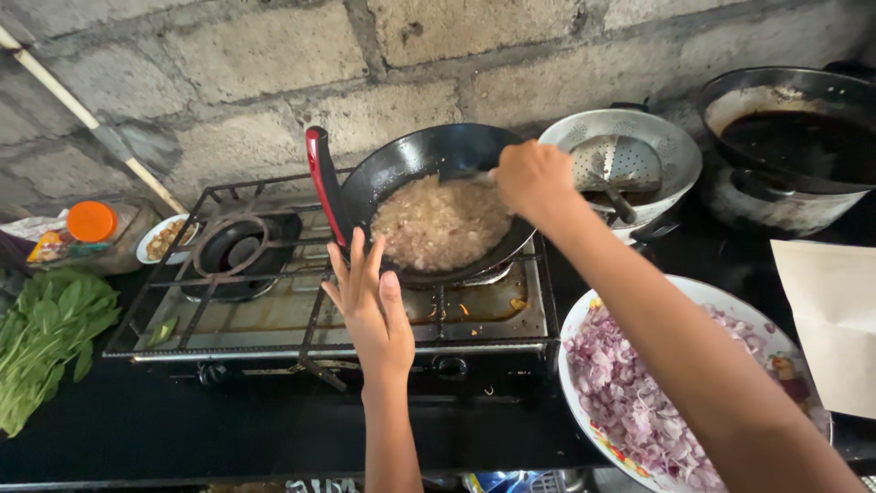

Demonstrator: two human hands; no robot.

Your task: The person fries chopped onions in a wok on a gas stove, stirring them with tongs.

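Two hands were seen over the stove (274, 333). The right hand (534, 178) was closed around a spatula (464, 172), its blade set in the frying chopped mixture (438, 224) in the black wok (415, 173) on the right burner. The left hand (372, 306) was held open, fingers (356, 260) spread, just beside the red handle (321, 183), gripping nothing. Stirring was judged to be in hand; steadying the handle seemed called for next. Sliced shallots (630, 383) lay near right.

Person, two arms in view: left hand (372, 306) at 6 o'clock, right hand (532, 178) toward 1 o'clock. Both forearms bare, no sleeves visible. No rings, watch, bracelets or gloves visible. Fingernails short, unpainted.
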